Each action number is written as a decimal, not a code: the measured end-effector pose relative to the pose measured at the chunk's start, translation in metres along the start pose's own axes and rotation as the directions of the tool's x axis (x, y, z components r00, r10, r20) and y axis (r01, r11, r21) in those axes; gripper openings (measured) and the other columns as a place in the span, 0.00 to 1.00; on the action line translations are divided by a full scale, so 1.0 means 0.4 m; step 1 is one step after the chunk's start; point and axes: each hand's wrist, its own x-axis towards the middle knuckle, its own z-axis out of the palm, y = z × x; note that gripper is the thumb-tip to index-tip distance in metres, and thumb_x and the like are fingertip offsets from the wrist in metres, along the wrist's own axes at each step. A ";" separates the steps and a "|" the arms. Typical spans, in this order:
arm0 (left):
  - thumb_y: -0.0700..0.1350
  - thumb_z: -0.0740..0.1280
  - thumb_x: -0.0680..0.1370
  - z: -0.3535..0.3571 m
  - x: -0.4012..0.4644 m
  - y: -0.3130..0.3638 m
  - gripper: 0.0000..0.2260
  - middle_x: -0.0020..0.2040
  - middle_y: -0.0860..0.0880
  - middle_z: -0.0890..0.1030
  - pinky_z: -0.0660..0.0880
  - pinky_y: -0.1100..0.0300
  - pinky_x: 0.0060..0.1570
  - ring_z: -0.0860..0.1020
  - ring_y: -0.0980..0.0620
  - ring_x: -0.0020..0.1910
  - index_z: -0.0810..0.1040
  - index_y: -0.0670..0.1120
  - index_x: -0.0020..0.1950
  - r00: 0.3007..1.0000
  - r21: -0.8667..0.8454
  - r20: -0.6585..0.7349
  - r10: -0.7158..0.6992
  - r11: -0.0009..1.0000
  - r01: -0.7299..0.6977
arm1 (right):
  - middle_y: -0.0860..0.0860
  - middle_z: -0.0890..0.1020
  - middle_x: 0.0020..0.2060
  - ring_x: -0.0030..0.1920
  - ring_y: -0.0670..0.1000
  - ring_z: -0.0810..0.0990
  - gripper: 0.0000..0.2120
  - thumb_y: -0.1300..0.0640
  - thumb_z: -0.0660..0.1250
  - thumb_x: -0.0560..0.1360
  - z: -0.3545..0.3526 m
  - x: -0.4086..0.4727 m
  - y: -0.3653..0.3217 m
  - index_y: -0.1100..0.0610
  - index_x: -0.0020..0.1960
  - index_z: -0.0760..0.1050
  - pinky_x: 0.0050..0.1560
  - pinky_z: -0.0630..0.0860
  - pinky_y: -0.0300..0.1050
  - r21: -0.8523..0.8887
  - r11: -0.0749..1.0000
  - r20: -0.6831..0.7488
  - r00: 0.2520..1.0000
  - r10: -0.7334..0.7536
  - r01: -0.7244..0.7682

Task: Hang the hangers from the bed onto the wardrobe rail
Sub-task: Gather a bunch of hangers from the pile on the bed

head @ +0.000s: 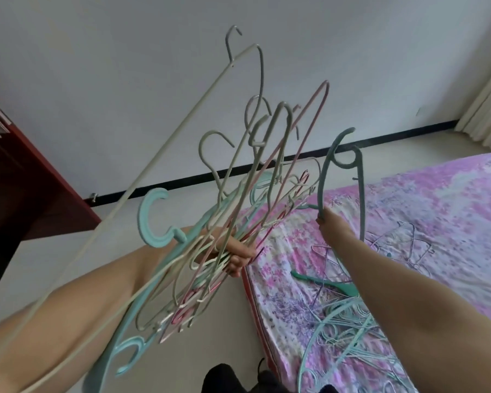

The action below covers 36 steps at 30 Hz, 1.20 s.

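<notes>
Left grip (236, 255) clamps a hanger bundle (238, 177); right grip (328, 219) clamps a teal hanger (343, 163) (above the bed (423, 199)).

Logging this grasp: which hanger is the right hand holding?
The single green-grey plastic hanger, pinched alone by the right hand; the other raised hangers are bunched in the left hand.

Left hand (234, 255) raised, fingers clenched around bundle, forearm bare, angled up from lower left. Right hand (330, 222) extended forward, fingertips pinched closed, forearm bare.
</notes>
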 end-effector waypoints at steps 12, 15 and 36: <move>0.40 0.64 0.77 0.023 0.052 0.018 0.07 0.29 0.50 0.77 0.77 0.58 0.38 0.75 0.54 0.27 0.74 0.43 0.39 0.996 -0.128 0.007 0.088 0.988 -0.087 | 0.54 0.80 0.49 0.36 0.52 0.76 0.15 0.51 0.52 0.83 -0.070 0.029 0.017 0.54 0.65 0.69 0.35 0.74 0.48 0.157 0.987 -0.079 0.996 0.032 -0.019; 0.43 0.65 0.78 0.032 0.036 0.016 0.09 0.29 0.49 0.77 0.78 0.59 0.40 0.76 0.54 0.28 0.71 0.40 0.41 0.995 -0.079 -0.029 0.099 0.992 -0.101 | 0.55 0.78 0.47 0.33 0.49 0.73 0.16 0.56 0.54 0.82 -0.063 0.023 -0.023 0.57 0.69 0.65 0.33 0.74 0.46 0.194 0.980 -0.049 0.998 0.048 -0.038; 0.42 0.69 0.73 0.225 -0.471 -0.407 0.10 0.32 0.49 0.78 0.80 0.54 0.41 0.81 0.50 0.32 0.78 0.41 0.53 0.679 -0.492 -0.717 0.160 0.575 -0.654 | 0.48 0.64 0.26 0.21 0.44 0.60 0.11 0.51 0.56 0.81 0.368 -0.427 -0.424 0.56 0.48 0.73 0.19 0.58 0.33 0.597 0.630 0.659 0.752 -0.032 -0.496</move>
